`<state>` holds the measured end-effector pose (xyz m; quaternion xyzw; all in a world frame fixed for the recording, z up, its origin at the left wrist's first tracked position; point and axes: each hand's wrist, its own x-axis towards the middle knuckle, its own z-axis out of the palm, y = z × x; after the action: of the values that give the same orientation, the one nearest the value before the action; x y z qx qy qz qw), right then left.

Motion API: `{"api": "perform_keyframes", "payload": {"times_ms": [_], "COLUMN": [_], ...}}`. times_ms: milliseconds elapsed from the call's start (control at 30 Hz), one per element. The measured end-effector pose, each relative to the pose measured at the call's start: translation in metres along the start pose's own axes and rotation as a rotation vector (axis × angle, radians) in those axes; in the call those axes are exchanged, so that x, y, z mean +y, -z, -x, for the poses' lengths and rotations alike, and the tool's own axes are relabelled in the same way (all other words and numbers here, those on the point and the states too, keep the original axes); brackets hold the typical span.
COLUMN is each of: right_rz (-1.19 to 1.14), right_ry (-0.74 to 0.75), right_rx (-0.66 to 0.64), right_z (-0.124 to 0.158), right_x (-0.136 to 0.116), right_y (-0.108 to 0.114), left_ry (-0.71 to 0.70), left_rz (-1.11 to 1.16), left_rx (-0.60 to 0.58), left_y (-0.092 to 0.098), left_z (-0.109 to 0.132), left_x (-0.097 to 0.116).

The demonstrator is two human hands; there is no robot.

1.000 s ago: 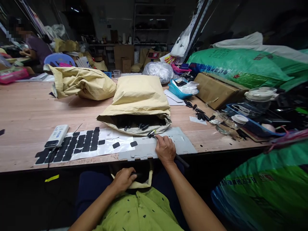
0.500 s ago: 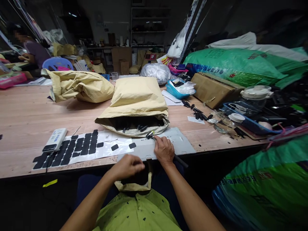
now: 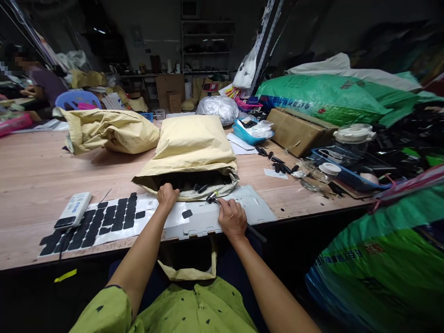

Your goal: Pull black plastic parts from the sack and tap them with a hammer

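My left hand (image 3: 168, 195) is at the mouth of a tan paper sack (image 3: 196, 138) lying on the table. Its fingers are curled at the opening, and whatever they hold is hidden. Small black parts (image 3: 200, 188) show inside the sack. In my closed right hand (image 3: 233, 216) is a small hammer (image 3: 212, 198), its metal head with a yellowish end pointing towards the sack and its black handle running back under the palm. Below the hammer lies a grey board (image 3: 255, 203). One black square sticker (image 3: 187, 213) sits between my hands.
A sheet of black stickers (image 3: 90, 226) lies left, with a white scale-like device (image 3: 73, 210). Another sack (image 3: 114, 132) rests behind. Rightward are black parts (image 3: 280, 164), a carton (image 3: 300, 132), jars (image 3: 354, 134) and green bags (image 3: 360, 273). An open sack (image 3: 187, 274) is on my lap.
My left hand has moved from above the lap sack up to the mouth of the sack on the table. My right hand keeps the hammer nearly still. The view has shifted slightly.
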<state>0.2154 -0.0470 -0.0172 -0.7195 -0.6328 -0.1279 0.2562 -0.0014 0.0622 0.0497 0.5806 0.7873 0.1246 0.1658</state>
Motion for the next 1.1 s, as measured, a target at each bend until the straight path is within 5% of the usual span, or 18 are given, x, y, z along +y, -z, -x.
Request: {"api": "perform_keyframes", "payload": {"times_ms": [200,333,433,533,800,1100], "right_rz": [-0.013,-0.023,-0.031,-0.038,-0.073,-0.650], "right_ry": [-0.006,-0.015,-0.016,-0.011,-0.002,-0.017], "right_rx": [-0.011,-0.015,-0.021,-0.025,-0.036,-0.077], "right_z": [-0.001,-0.002,-0.001,-0.001,-0.003,0.015], "right_x": [-0.001,-0.002,-0.002,-0.002,0.003,-0.018], "right_y": [0.002,0.003,0.004,0.004,0.005,0.031], "left_ry": [-0.248,-0.392,-0.389,-0.439,-0.473,-0.441], "left_rz": [0.366,0.539,0.461,0.331,0.256,0.272], "left_rx": [0.134,-0.064,-0.136,-0.068,-0.047,-0.075], "left_y": [0.009,-0.007,-0.027,-0.039,-0.038,-0.039], "left_z": [0.032,0.068,0.081,0.083,0.083,0.084], "left_x": [-0.015,-0.023,-0.025,-0.025,-0.025,-0.024]}}
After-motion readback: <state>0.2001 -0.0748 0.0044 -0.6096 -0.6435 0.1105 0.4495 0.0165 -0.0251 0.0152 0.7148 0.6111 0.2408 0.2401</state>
